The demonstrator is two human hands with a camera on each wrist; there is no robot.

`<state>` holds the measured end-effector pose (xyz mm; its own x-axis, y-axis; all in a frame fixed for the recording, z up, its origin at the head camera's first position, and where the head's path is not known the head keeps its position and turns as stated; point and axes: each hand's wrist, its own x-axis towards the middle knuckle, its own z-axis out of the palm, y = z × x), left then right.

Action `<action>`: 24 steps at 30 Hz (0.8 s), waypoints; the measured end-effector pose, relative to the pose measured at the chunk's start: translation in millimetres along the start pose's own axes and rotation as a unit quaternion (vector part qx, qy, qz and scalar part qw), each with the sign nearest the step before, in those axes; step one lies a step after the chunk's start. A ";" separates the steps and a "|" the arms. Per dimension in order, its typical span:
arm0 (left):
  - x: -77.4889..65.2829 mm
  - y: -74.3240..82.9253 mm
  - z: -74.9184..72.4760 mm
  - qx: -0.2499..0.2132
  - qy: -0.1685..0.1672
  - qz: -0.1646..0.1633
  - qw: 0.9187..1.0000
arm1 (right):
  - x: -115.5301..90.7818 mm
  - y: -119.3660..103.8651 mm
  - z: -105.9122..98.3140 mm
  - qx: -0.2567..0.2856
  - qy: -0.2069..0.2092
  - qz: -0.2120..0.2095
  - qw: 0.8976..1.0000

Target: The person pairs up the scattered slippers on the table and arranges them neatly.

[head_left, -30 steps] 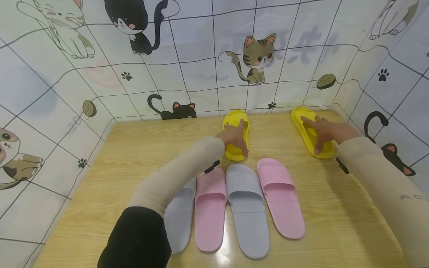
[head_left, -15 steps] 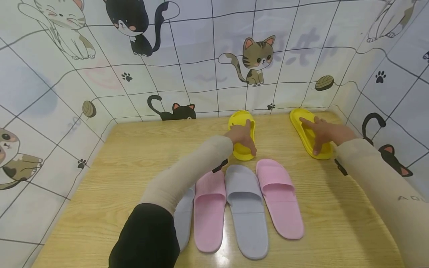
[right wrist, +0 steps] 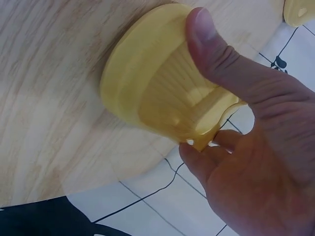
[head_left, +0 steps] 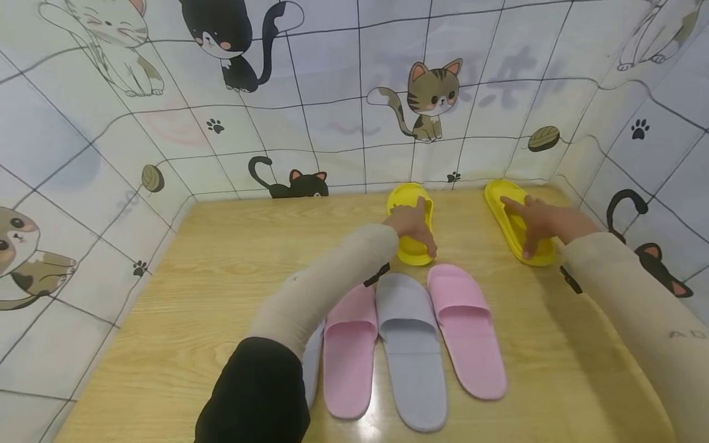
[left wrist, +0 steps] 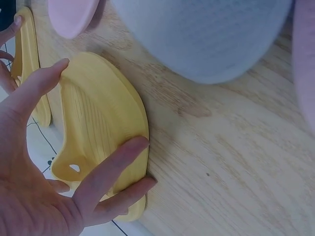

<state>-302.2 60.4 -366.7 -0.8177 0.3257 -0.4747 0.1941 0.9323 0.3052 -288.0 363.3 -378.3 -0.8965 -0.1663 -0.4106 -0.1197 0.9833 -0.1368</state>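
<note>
Near the back of the wooden surface, my left hand (head_left: 410, 223) holds a yellow slipper (head_left: 408, 193) by its sides. The left wrist view has the thumb at one edge of that slipper (left wrist: 110, 98) and two fingers over the opposite edge. Further right, a second yellow slipper (head_left: 497, 189) lies tilted, its toe end angled toward the left, with my right hand (head_left: 540, 220) gripping it. From the right wrist, the thumb (right wrist: 204, 32) lies on the rim and the fingertips touch the far side of the slipper (right wrist: 147, 73); some fingers are partly hidden behind it.
In front lie a pink slipper (head_left: 349, 369), a grey slipper (head_left: 412, 375) and another pink slipper (head_left: 471, 351). My left arm partly covers another grey slipper (head_left: 312, 363). A cat-patterned cloth (head_left: 332, 123) encloses the wooden surface (head_left: 188, 332) at the back and sides.
My left hand has shifted to the right together with its yellow slipper, narrowing the gap between the yellow pair. My right hand and its slipper stay nearly where they were.
</note>
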 end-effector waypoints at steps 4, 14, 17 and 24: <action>4.4 6.2 1.4 0.006 -0.007 -0.012 1.000 | -1.3 2.2 2.1 0.008 -0.010 0.016 1.000; 3.3 23.2 3.0 0.019 -0.021 -0.038 0.999 | -1.0 0.9 4.4 0.038 -0.014 0.008 0.999; 3.0 26.5 1.4 0.017 -0.015 -0.053 0.998 | -0.5 -3.8 3.1 0.033 -0.006 0.001 0.999; 9.3 30.0 9.3 -0.002 0.022 -0.036 0.999 | 3.0 -1.9 1.4 0.034 -0.009 0.013 0.999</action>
<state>-298.9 92.8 -369.6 -0.8524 0.2505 -0.4590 0.1314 0.9523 0.2756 -289.8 360.8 -380.5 -0.8913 -0.1426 -0.4304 -0.0663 0.9800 -0.1874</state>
